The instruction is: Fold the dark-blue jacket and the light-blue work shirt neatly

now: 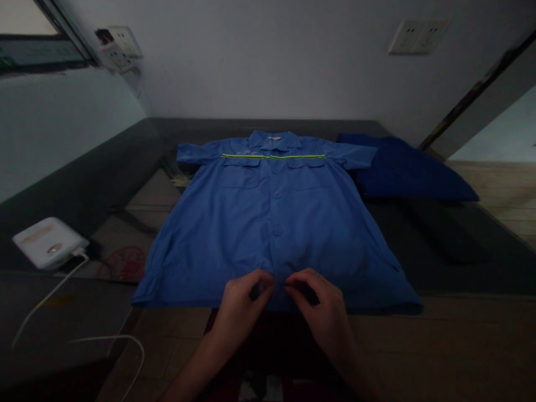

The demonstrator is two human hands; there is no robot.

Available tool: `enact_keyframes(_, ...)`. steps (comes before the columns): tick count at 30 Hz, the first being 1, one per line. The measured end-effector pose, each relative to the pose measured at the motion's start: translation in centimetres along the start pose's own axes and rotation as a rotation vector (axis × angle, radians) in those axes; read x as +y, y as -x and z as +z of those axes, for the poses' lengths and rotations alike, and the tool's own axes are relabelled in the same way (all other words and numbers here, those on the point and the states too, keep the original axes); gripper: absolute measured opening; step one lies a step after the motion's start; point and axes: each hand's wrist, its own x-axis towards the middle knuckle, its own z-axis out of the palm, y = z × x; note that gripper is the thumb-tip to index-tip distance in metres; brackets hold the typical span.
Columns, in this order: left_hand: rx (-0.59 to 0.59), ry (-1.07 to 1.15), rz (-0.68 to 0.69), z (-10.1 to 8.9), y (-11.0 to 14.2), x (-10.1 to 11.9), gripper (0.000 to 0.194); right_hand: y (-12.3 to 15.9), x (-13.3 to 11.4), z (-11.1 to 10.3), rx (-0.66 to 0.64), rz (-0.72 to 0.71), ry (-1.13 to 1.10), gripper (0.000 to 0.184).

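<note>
A blue short-sleeved work shirt (pixel 234 223) lies spread face up on a dark table, collar away from me. A yellow-green stripe crosses its chest above two flap pockets, and buttons run down the front. At the lower front placket, close to the hem, my left hand (pixel 245 298) pinches the cloth between thumb and fingers. My right hand (pixel 320 301) pinches the placket just beside it, a small gap apart. What exactly lies between the fingertips, cloth edge or button, is too dark to make out.
Folded dark blue cloth (pixel 410 170) lies at the right, partly under a sleeve. A white device (pixel 50 243) with a white cable (pixel 46 298) sits at the left of the table (pixel 456 279). Wall sockets (pixel 420 37) are behind.
</note>
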Motion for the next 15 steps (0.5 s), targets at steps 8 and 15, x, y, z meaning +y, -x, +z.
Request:
enact_keyframes(8,0.0,0.012,-0.006,-0.14,-0.01,0.15,0.012,-0.09,-0.13,0.12,0.013,0.004,-0.004,0.008)
enact_keyframes(15,-0.002,0.014,-0.02,-0.1,0.05,0.02,0.011,-0.12,-0.21,0.09,0.03,-0.015,0.005,0.01)
